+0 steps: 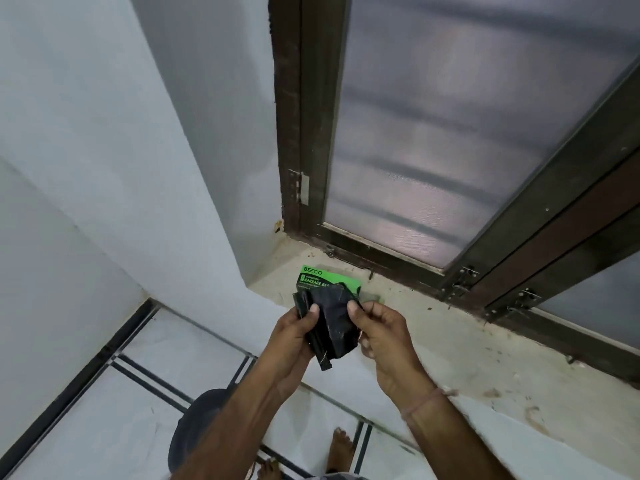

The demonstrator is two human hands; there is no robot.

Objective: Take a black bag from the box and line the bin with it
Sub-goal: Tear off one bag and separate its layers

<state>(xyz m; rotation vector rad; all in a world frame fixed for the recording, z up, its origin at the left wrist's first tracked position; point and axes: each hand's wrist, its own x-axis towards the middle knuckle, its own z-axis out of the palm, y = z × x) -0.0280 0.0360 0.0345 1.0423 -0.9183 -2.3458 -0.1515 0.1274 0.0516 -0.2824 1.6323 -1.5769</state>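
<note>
A folded black bag (332, 325) is held in front of me, just above the edge of a window ledge. My left hand (294, 336) pinches its left side with the thumb on top. My right hand (379, 336) pinches its right side the same way. Behind the bag, a green and black garbage-bag box (320, 278) lies flat on the ledge, partly hidden by the bag. A dark round bin (199, 424) stands on the floor below my left forearm, mostly covered by the arm.
The stone window ledge (485, 368) runs to the right, dusty and stained. A dark-framed window with mesh (450, 133) stands behind it. White walls close in on the left. My bare feet (341, 448) rest on the white tiled floor.
</note>
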